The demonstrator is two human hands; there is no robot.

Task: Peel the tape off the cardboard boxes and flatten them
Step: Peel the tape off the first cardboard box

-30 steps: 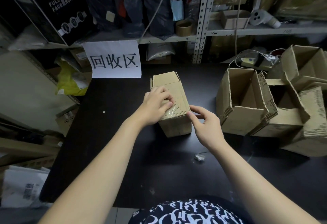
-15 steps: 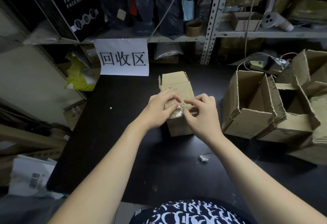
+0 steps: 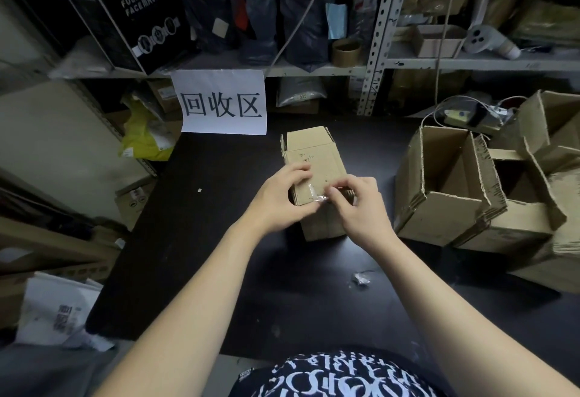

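A small brown cardboard box (image 3: 314,155) lies on its side in the middle of the black table (image 3: 194,239), its open flaps pointing away from me. A strip of clear tape (image 3: 318,199) is lifted off the box's near top edge. My left hand (image 3: 282,199) grips the box's near left corner, thumb by the tape. My right hand (image 3: 357,205) pinches the loose tape end between thumb and forefinger.
A heap of open, torn cardboard boxes (image 3: 464,189) fills the table's right side. A crumpled ball of tape (image 3: 359,279) lies near my right forearm. A white paper sign (image 3: 222,103) hangs from the shelf behind. Flattened cardboard (image 3: 47,252) and bags sit left of the table.
My right hand has come up from beside the box onto its near top edge and taken hold of the tape. The tape end has lifted. My left hand has stayed on the box.
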